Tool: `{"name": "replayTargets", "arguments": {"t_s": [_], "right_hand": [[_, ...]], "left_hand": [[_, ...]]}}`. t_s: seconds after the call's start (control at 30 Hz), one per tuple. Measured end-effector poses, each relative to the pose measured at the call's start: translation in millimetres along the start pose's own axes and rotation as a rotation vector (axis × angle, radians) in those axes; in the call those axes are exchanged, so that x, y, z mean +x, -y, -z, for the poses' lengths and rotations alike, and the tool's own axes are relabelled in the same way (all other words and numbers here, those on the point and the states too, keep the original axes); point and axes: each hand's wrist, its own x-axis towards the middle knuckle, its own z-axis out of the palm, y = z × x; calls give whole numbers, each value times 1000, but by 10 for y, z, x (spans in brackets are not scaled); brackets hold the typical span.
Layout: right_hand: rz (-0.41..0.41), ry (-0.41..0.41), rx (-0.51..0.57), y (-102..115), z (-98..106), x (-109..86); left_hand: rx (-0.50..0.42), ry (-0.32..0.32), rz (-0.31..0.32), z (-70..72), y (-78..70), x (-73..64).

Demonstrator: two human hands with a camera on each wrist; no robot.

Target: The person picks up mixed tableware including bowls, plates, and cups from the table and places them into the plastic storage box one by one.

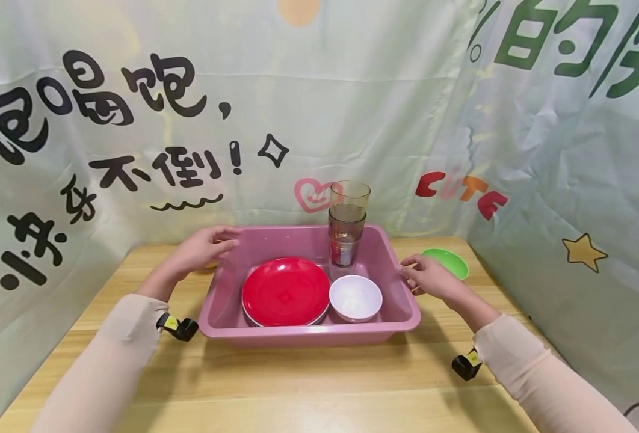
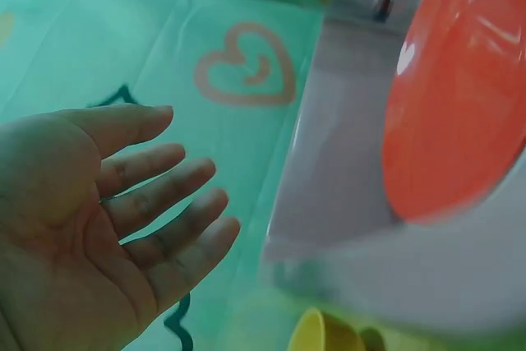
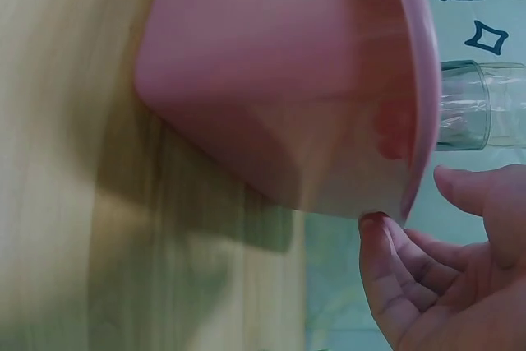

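A pink plastic basin (image 1: 308, 335) stands on the table. Inside it lie a red plate (image 1: 286, 291) on top of paler plates, a white bowl (image 1: 355, 297) and a tall stack of drinking glasses (image 1: 346, 225) in the back right part. My left hand (image 1: 203, 248) hovers by the basin's back left corner, fingers spread and holding nothing; the left wrist view shows its palm apart from the rim. At the right rim is my right hand (image 1: 426, 275). In the right wrist view its fingertips (image 3: 374, 223) touch beneath the rim, while the thumb stays off it.
A green bowl (image 1: 449, 263) sits on the wooden table (image 1: 319, 391), partly behind my right hand. Something yellow and cup-like (image 2: 316, 334) shows beyond the basin's left side. Printed curtains (image 1: 276, 108) close off the back and both sides.
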Motion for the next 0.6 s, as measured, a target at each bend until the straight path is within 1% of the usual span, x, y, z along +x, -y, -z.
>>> {"name": "replayTargets", "arguments": {"t_s": [0.1, 0.17, 0.33, 0.5, 0.6], "right_hand": [[-12, 14, 52, -39, -23, -7], [-6, 31, 74, -68, -42, -12], [2, 64, 154, -169, -110, -5], [-1, 73, 274, -245, -150, -16], [2, 67, 326, -263, -181, -25]], "left_hand": [[-40, -32, 28, 74, 117, -15], [-57, -50, 41, 116, 193, -25], [-130, -73, 96, 211, 373, -67], [-201, -103, 146, 284, 527, -106], [-233, -118, 169, 329, 646, -128]]}}
